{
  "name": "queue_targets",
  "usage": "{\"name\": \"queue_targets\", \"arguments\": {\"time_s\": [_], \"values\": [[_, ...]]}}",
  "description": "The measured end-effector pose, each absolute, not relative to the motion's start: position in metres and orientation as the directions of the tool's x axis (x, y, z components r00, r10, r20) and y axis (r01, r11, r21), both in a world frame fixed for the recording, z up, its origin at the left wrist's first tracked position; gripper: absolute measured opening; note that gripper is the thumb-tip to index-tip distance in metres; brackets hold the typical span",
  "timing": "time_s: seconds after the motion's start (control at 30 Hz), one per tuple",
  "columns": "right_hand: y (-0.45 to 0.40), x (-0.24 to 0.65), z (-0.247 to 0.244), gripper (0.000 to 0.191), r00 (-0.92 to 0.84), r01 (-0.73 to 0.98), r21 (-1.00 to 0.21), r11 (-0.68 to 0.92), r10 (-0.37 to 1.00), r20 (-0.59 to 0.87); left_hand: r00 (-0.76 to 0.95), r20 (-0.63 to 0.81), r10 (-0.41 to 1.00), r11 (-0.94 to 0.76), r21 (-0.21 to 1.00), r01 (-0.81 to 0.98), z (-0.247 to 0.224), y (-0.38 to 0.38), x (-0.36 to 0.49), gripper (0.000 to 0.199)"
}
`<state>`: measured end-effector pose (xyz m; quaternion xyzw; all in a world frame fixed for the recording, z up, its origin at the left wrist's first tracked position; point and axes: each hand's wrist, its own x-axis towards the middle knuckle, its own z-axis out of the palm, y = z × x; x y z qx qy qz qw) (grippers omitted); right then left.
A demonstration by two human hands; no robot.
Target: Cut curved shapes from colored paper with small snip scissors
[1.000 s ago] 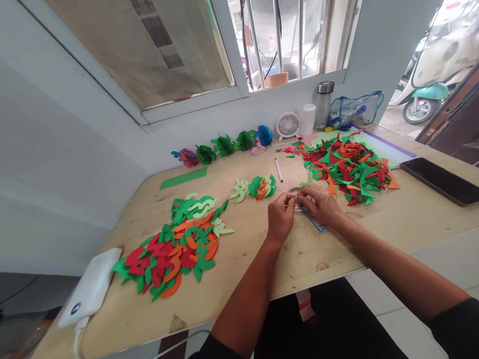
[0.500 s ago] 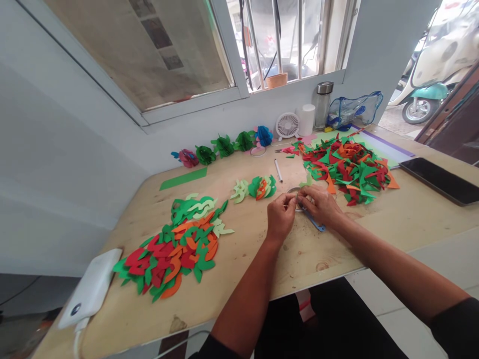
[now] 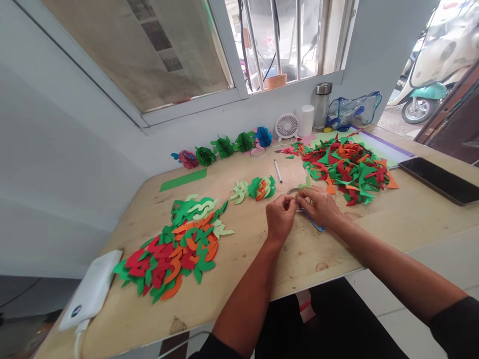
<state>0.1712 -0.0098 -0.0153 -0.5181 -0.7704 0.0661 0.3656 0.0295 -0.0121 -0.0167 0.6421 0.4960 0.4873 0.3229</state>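
Note:
My left hand (image 3: 280, 215) and my right hand (image 3: 318, 205) meet fingertip to fingertip over the wooden table (image 3: 239, 264). Both are closed in a pinch; whatever lies between the fingers is too small to make out. Under and behind my right fingers sits a round ring-like object (image 3: 292, 191), partly hidden. A blue tool handle (image 3: 317, 227) sticks out below my right hand. Just left of my hands are a green and orange layered paper piece (image 3: 262, 188) and a pale green one (image 3: 239, 192). Behind them lies a white pen (image 3: 278, 171).
Cut paper shapes (image 3: 175, 249) are heaped at the left, paper scraps (image 3: 350, 167) at the right beside a black phone (image 3: 441, 180). A white power bank (image 3: 92, 289) lies at the left edge. A small fan (image 3: 287, 126), glass bottle (image 3: 322, 105) and paper flowers (image 3: 224, 146) line the wall.
My fingertips have shifted very slightly, still pinched together at the same spot. The objects on the table have not moved.

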Motion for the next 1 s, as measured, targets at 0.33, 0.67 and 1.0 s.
{"name": "queue_targets", "arguments": {"time_s": [0.33, 0.67, 1.0], "values": [[-0.012, 0.172, -0.009, 0.011, -0.21, 0.716, -0.482, 0.505, 0.814, 0.541, -0.044, 0.143, 0.989, -0.139, 0.987, 0.076, -0.014, -0.009, 0.027, 0.01], [-0.012, 0.172, -0.003, 0.009, 0.032, 0.56, -0.726, 0.4, 0.865, 0.501, 0.006, -0.146, 0.989, 0.139, 0.928, -0.345, -0.005, -0.007, 0.027, 0.024], [-0.005, 0.174, -0.002, 0.032, -0.064, 0.363, -0.876, 0.317, 0.947, 0.316, 0.082, -0.111, 0.99, 0.132, 0.935, -0.328, -0.006, -0.009, 0.029, 0.025]]}}
